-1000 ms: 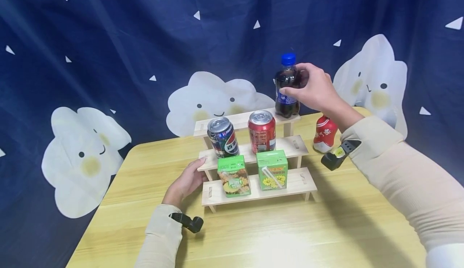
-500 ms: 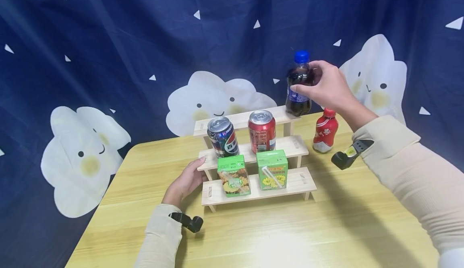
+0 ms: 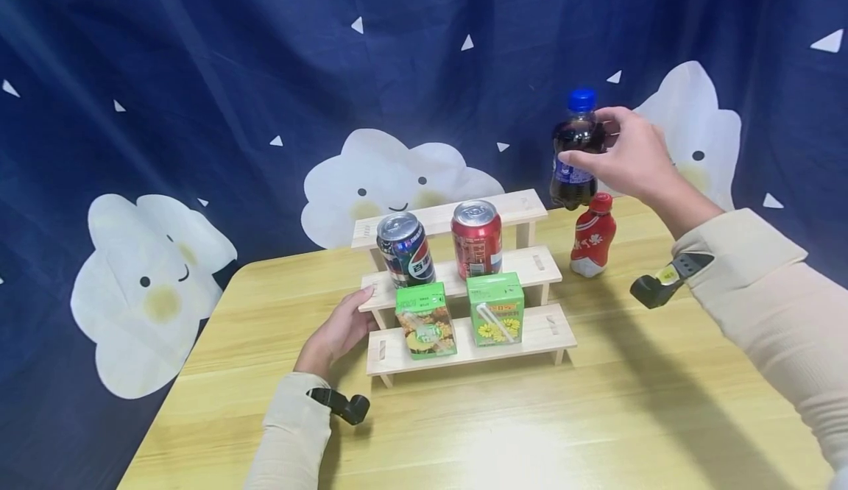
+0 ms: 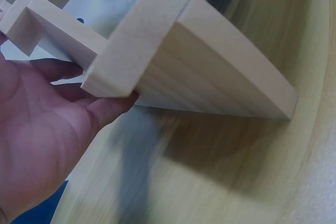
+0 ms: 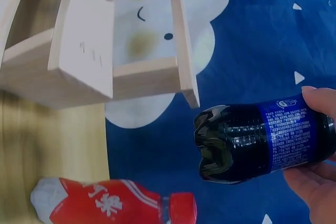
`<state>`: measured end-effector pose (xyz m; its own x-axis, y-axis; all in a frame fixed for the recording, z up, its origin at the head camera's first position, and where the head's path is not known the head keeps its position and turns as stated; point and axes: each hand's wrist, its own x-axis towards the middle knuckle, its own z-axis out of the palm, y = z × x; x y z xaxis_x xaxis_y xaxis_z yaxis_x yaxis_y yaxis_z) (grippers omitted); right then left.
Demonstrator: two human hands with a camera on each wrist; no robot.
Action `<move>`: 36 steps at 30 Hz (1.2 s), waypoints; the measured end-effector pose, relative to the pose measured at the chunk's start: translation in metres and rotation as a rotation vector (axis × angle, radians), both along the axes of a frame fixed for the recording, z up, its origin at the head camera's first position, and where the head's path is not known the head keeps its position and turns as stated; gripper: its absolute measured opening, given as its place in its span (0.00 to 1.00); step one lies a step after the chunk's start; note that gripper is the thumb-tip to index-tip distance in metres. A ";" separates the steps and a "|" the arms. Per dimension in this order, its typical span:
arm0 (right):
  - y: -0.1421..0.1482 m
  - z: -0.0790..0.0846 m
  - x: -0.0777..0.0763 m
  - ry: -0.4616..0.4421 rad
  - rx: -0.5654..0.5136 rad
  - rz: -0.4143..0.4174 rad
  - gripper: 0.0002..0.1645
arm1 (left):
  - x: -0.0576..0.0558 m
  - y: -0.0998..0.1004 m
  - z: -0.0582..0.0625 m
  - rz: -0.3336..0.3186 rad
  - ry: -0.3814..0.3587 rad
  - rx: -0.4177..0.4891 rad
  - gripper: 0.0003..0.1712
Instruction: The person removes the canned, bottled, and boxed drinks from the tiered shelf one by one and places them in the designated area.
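My right hand grips a small cola bottle with a blue cap and blue label, thumb on one side and fingers on the other. In the head view the bottle hangs upright in the air, right of the top step of a wooden three-step display stand. The right wrist view shows its ridged dark base apart from the stand's end. At the stand's left side, my left hand holds the end of the middle step; in the left wrist view its fingers reach under the wooden board.
A dark blue Pepsi can and a red can stand on the middle step. Two green drink cartons, a left one and a right one, occupy the bottom step. A red bottle stands on the table, right of the stand.
My right hand has lifted the cola bottle off the right end of the top step and carried it rightward. My left hand has stayed at the stand.
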<state>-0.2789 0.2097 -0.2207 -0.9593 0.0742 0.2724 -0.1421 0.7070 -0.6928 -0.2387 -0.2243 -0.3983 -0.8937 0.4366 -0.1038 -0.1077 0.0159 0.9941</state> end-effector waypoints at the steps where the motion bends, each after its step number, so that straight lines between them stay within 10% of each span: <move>1: 0.002 0.000 0.000 -0.004 -0.001 -0.004 0.54 | 0.000 0.000 0.000 0.001 -0.001 0.001 0.34; 36: 0.063 -0.008 0.008 -0.044 -0.025 -0.177 0.55 | 0.001 -0.001 0.000 0.000 -0.008 0.033 0.33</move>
